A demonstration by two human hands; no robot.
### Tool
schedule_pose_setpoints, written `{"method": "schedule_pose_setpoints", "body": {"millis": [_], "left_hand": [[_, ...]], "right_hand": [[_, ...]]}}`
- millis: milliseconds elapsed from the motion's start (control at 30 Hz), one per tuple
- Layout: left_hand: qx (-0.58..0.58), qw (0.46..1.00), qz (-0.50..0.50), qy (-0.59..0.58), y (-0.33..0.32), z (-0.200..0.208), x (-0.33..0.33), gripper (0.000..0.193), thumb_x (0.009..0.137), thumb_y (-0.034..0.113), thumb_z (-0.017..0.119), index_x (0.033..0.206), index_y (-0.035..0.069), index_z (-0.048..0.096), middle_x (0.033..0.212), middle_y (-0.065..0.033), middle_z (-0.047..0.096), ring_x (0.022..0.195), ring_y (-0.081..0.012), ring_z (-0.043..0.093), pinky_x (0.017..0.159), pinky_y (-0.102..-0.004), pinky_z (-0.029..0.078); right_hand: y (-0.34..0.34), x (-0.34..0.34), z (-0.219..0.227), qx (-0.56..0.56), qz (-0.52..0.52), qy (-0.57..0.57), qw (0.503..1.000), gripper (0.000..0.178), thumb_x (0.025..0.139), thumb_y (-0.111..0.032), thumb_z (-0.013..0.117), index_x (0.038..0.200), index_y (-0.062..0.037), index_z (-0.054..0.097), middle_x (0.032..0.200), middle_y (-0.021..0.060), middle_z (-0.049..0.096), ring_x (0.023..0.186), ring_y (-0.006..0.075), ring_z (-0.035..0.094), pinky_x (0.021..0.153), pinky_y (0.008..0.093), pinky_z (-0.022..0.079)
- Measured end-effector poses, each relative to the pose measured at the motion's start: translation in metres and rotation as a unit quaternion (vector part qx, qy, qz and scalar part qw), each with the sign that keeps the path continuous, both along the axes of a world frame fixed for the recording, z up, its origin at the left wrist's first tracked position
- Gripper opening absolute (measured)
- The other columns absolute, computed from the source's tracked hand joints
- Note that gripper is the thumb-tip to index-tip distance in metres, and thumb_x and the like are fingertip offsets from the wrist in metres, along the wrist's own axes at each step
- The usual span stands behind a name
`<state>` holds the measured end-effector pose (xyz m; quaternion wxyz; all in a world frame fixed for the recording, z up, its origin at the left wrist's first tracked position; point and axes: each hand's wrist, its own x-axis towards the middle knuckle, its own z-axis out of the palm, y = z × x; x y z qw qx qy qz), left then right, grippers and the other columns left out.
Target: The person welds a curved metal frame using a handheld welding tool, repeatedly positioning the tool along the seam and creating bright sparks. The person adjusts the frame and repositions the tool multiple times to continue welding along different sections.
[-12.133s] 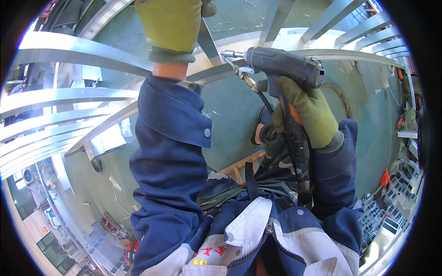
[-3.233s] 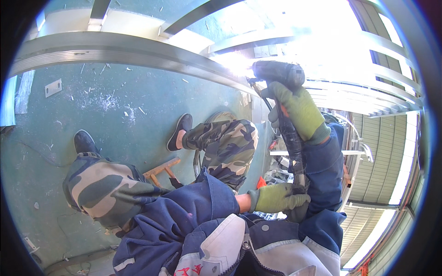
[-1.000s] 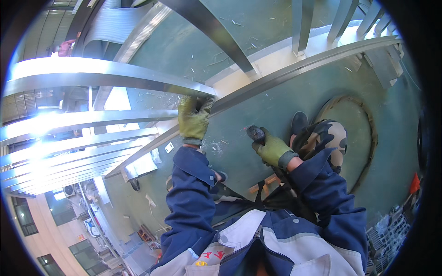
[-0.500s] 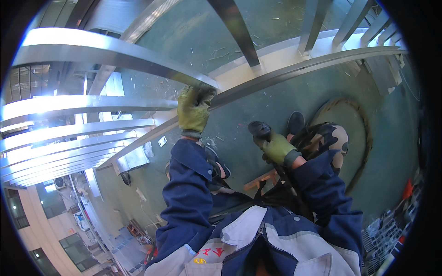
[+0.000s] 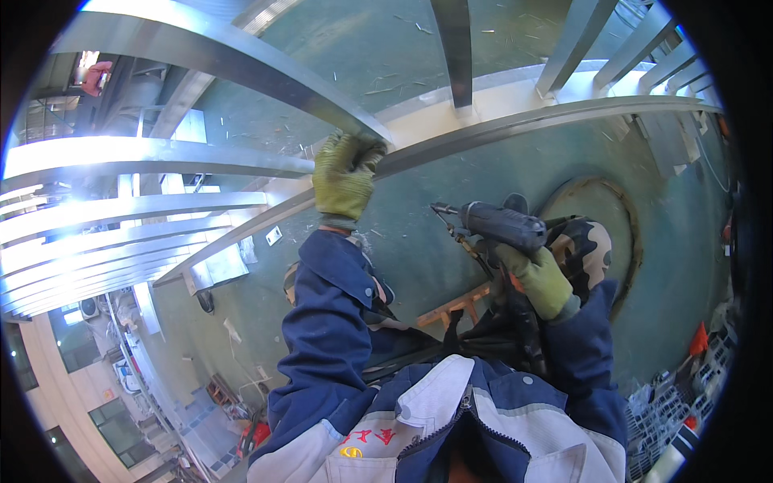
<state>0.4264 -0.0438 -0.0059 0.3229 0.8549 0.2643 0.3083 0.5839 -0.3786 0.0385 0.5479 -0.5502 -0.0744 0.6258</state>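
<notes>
A gloved fist, my left hand (image 5: pixel 345 179), is closed against the corner where a slat (image 5: pixel 266 95) of the shiny metal frame (image 5: pixel 483 133) joins its rail. Its fingers are curled, and whatever they hold is hidden. My right hand (image 5: pixel 541 280), in the same yellow-green kind of glove, is wrapped round the grip of a black power drill (image 5: pixel 503 225). The drill lies level in front of me, its thin bit aimed left below the rail. Some distance separates the bit from the frame and from my left hand.
More slats (image 5: pixel 129 209) fan out on the left. An orange-brown wooden stand (image 5: pixel 455 306) is on the green floor below the drill. A brown ring-shaped strip (image 5: pixel 636 233) lies at the right, with wire baskets (image 5: pixel 672 410) at lower right. Scraps litter the floor beyond the frame.
My right hand has turned the drill from end-on to side-on, so its bit now faces left, and has moved slightly right. My left hand stays at the frame corner.
</notes>
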Motion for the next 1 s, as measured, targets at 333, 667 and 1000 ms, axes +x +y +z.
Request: {"method": "schedule_pose_setpoints", "body": {"millis": [333,667,1000], "left_hand": [[-0.001,1.0,0.009,-0.015,-0.011,0.014,0.007,0.02,0.092,0.002,0.086,0.109,0.008,0.079,0.097,-0.0062,0.077,0.088,-0.021,0.08,0.078,-0.0355,0.061],[0.052,0.998,0.018,0.004,-0.008,0.012,0.007,0.019,0.088,0.006,0.087,0.104,0.009,0.077,0.095,-0.007,0.075,0.086,-0.0282,0.074,0.076,-0.0398,0.059],[0.023,1.0,0.009,-0.001,-0.007,0.01,0.011,0.016,0.088,0.007,0.086,0.102,0.01,0.078,0.092,-0.0071,0.074,0.082,-0.0269,0.075,0.075,-0.0388,0.058]], "right_hand": [[-0.022,0.016,0.076,0.038,-0.13,-0.033,0.99,0.041,0.115,-0.032,0.07,0.142,-0.0025,0.065,0.094,0.0122,0.076,0.065,0.0208,0.07,0.058,0.0342,0.059],[0.014,0.015,0.116,0.05,-0.101,-0.11,0.988,0.054,0.115,-0.049,0.066,0.138,0.0004,0.071,0.087,0.0119,0.073,0.066,0.0156,0.063,0.058,0.0312,0.055],[0.058,0.029,0.083,0.039,-0.088,-0.095,0.991,0.057,0.113,-0.054,0.067,0.135,-0.0017,0.069,0.078,0.0125,0.073,0.061,0.0205,0.068,0.057,0.0333,0.055]]}}
